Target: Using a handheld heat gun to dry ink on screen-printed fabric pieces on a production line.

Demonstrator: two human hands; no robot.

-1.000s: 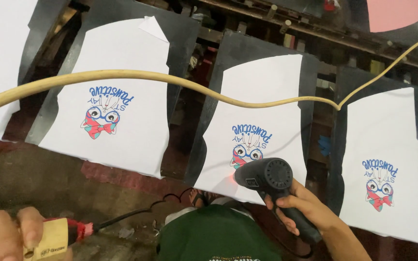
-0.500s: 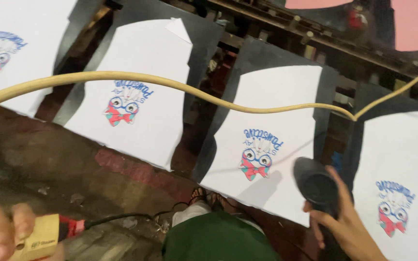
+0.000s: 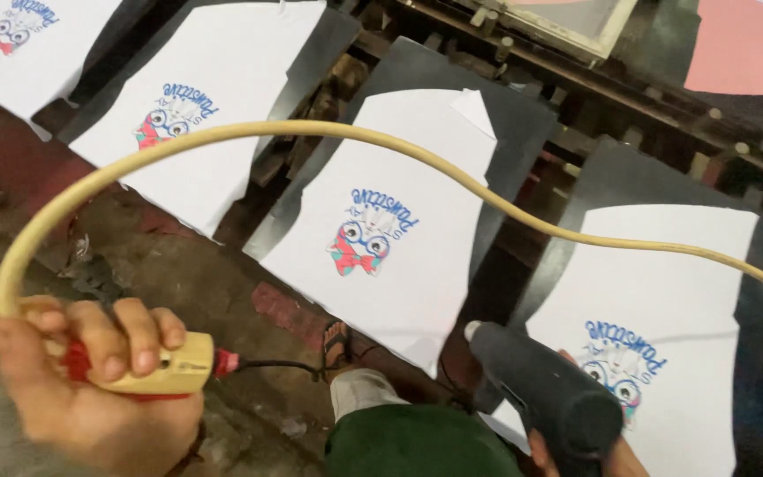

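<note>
My left hand grips a cream-coloured plug block at the lower left, with a thick yellowish cable looping up from it and across to the right edge. A thin black cord leaves the block's red end. My right hand, mostly cut off at the bottom edge, holds a dark grey heat gun beside the printed owl design on the right white fabric piece. Another white fabric piece with the same print lies on the middle dark board.
Two more printed white pieces lie on dark boards at upper left. A pink piece sits at upper right. A screen frame and metal rails run along the back. My sandalled foot and green trouser leg show below.
The view has swung right and down. My left hand with the plug block has come up into clear view, and the heat gun now points toward the right fabric piece.
</note>
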